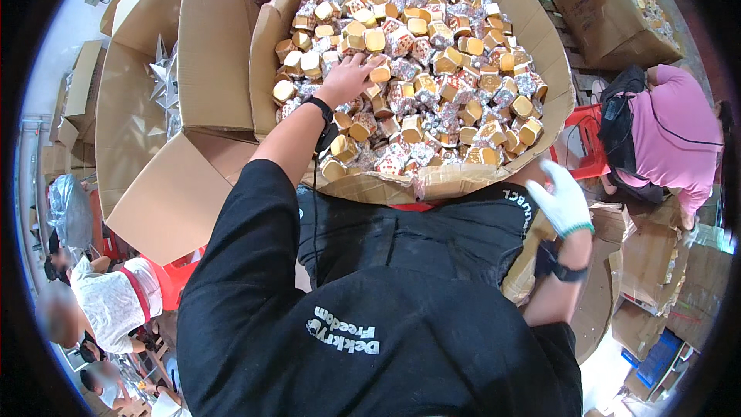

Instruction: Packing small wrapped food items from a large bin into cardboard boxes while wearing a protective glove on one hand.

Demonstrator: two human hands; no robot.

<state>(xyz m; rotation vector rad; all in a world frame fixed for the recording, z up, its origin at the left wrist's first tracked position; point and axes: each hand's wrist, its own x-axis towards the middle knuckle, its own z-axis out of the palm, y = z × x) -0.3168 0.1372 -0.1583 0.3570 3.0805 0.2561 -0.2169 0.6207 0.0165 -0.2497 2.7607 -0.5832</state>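
Observation:
In front of me stands a big round-topped cardboard box [263, 81], heaped with small house-shaped ornaments [413, 127] that have gold or cream bases, red-and-white sides and silvery glitter. My left hand [351, 79], bare, lies on the left part of the heap with its fingers stretched out. Its fingertips touch a gold-based ornament [380, 72], and I see nothing gripped in it. Outside the box's right rim is my right hand [561, 201], in a white glove with a green cuff. Its fingers are apart and hold nothing that I can see.
At left an open carton [137, 147] holds silver star-shaped pieces [164, 85]. Another filled carton [610, 15] stands at the far right. A person in pink [668, 135] bends beside a red stool [584, 143]. Other people [116, 293] work at lower left. Flattened cardboard [656, 262] lies at right.

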